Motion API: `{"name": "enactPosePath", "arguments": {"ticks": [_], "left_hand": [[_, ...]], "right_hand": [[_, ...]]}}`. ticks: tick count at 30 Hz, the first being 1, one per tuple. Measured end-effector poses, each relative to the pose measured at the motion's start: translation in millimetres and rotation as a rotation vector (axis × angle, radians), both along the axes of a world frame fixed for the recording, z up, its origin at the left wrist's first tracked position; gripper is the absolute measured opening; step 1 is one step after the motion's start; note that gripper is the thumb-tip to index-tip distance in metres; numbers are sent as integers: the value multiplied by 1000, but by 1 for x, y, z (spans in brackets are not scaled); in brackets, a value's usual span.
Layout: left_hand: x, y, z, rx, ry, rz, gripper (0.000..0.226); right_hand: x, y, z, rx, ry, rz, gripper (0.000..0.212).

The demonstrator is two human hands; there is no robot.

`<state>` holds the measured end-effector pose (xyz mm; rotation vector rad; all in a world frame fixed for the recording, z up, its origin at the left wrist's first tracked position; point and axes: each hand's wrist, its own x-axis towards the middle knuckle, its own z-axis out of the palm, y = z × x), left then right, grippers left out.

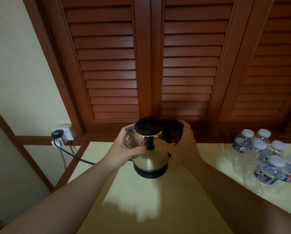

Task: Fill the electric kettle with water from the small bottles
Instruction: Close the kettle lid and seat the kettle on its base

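**Kettle held in both hands, lid shut, bottles waiting**

Kettle (149, 149) of polished steel with black lid and handle stands on its black base (150, 172) at the middle of the table (141, 200). The left hand (126, 147) wraps the body, thumb on the front; the right hand (180, 141) curls round the handle, thumb against the metal. Smooth steel looks slippery, so the handle is the surer hold, and it should feel light while empty. The lid is closed. Small bottles (266, 156), capped, thin and probably easily squeezed, cluster at the right of the table. A cord (73, 155) runs left to a wall socket (65, 132).
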<state>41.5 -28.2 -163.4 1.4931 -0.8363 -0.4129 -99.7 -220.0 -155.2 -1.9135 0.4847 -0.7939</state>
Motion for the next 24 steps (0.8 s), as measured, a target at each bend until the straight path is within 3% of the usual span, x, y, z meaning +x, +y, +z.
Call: {"name": "enactPosePath", "arguments": {"ticks": [10,16,24], "left_hand": [[5,0,-5,60,58,-34,86],[-6,0,-14,115,89,-8,53],[-18,5,-19,135,51,9,68]], "right_hand": [[-7,-5,-15,-98,62,15,113],[-13,-4,-9,-170,114,-18,115],[-22,0,-11,-161,157,-3,130]]}}
